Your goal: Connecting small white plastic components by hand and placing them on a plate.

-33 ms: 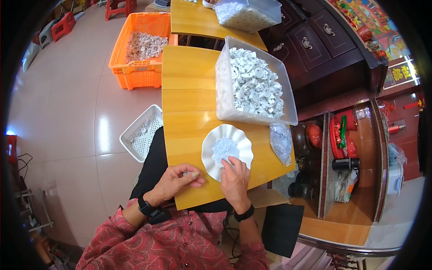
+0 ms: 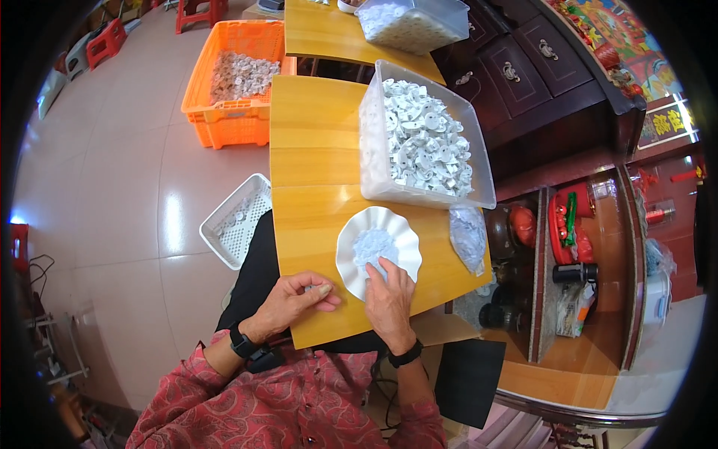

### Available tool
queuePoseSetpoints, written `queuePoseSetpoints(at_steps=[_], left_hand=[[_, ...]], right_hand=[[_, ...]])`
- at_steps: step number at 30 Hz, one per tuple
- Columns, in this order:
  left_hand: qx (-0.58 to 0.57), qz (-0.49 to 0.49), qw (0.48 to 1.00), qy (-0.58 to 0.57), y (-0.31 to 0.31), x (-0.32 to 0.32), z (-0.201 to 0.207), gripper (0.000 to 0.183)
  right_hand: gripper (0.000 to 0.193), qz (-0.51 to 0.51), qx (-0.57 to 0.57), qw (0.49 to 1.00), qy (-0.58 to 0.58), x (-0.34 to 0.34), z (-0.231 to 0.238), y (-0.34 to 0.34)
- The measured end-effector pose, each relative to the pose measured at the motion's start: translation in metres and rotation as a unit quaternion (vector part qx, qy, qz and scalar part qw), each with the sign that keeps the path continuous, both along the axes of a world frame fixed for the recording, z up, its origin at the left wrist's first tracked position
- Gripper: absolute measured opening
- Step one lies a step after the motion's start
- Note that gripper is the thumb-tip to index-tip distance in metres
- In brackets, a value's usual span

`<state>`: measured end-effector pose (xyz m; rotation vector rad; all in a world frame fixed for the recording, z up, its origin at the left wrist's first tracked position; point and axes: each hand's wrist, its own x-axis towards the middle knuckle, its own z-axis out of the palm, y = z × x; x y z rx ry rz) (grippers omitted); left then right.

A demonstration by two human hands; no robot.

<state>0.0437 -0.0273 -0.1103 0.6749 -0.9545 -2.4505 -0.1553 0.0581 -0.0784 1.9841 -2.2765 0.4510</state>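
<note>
A white plate with a wavy rim [image 2: 407, 258] stands on the yellow wooden table, a heap of small pale bluish pieces [image 2: 374, 245] in its middle. My right hand [image 2: 390, 299] reaches over the plate's near rim, its fingertips drawn together at the edge of the heap. What they pinch, if anything, is too small to make out. To the left of the plate, my left hand [image 2: 303, 297] is over the table's near left edge, thumb and fingers closed together. Anything between them is hidden.
Beyond the plate, a translucent tub [image 2: 426, 196] holds many white plastic parts. A clear bag of pale pieces [image 2: 468, 238] lies right of the plate. On the floor at left are a white perforated basket [image 2: 215, 243] and an orange crate [image 2: 232, 135]. Dark drawers [image 2: 516, 75] stand at right.
</note>
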Motion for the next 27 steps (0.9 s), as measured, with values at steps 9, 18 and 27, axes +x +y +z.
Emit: queuePoseSetpoints(at_steps=[9, 18, 27], left_hand=[[-0.052, 0.0, 0.998, -0.019, -0.002, 0.0, 0.005, 0.024], [-0.052, -0.002, 0.999, -0.011, 0.001, -0.001, 0.004, 0.025], [0.001, 0.001, 1.0, 0.02, 0.004, -0.004, 0.005, 0.026]], right_hand=[[0.02, -0.013, 0.007, 0.995, -0.098, -0.012, 0.002, 0.01], [0.027, 0.031, 0.061, 0.995, -0.07, -0.002, 0.007, 0.021], [0.039, 0.018, 0.043, 0.997, -0.068, 0.004, 0.014, 0.018]])
